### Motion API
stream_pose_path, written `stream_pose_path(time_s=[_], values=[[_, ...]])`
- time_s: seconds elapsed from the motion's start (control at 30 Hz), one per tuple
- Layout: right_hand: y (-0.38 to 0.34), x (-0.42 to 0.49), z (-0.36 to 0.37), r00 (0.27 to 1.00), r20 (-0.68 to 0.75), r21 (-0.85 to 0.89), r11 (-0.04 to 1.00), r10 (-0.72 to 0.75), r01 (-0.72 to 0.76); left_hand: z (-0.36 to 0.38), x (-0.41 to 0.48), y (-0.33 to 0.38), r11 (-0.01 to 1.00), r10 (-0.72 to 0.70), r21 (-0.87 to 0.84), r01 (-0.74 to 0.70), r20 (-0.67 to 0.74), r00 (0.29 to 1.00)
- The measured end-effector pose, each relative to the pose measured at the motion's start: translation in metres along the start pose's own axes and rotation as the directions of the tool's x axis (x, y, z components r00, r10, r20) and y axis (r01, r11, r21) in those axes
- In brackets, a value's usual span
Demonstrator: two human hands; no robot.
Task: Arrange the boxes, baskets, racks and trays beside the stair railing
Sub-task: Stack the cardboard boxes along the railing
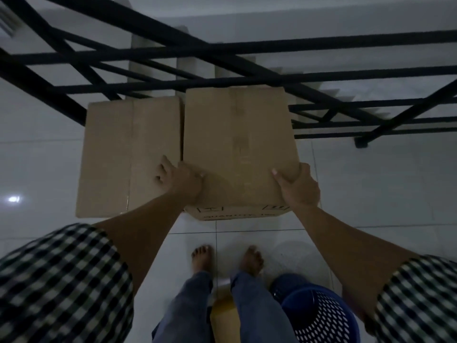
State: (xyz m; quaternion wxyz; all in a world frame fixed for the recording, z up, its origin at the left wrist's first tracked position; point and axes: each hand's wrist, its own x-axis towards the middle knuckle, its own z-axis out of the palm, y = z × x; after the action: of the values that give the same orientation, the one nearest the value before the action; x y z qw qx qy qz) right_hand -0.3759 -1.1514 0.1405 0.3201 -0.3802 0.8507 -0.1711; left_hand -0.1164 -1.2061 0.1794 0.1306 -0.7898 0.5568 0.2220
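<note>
Cardboard box (238,149) clamped at its near corners, left hand (184,181) and right hand (298,188) pressed on. Railing (222,80) lies straight ahead of the grip; second box (128,157) touching on its left.

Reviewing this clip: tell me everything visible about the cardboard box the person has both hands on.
The right-hand cardboard box is plain brown, closed, with a taped seam along its top and faint black print on its near side. It sits against the black stair railing, flush beside a lower brown box. The left hand grips its near left edge, the right hand its near right corner.
</note>
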Motion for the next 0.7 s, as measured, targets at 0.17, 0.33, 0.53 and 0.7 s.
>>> stream_pose_path(time_s=[0.17, 0.33, 0.53, 0.7], values=[[-0.006, 0.009, 0.031, 0.995, 0.085, -0.016, 0.998, -0.052, 0.053, 0.015, 0.005, 0.014, 0.994, 0.102, -0.068, -0.088, 0.235, 0.967], [0.001, 0.012, 0.051, 0.993, 0.118, -0.024, 0.999, -0.031, 0.034, 0.028, 0.000, 0.012, 0.979, 0.185, -0.134, -0.152, 0.286, 0.940], [0.006, 0.015, 0.056, 0.988, 0.146, -0.045, 0.998, 0.044, -0.038, 0.026, -0.001, -0.041, 0.965, -0.114, -0.257, 0.044, -0.265, 0.957], [-0.003, 0.011, 0.058, 0.968, 0.164, -0.105, 0.979, 0.190, -0.175, 0.024, 0.005, -0.110, 0.702, -0.602, -0.530, 0.475, -0.086, 0.794]])
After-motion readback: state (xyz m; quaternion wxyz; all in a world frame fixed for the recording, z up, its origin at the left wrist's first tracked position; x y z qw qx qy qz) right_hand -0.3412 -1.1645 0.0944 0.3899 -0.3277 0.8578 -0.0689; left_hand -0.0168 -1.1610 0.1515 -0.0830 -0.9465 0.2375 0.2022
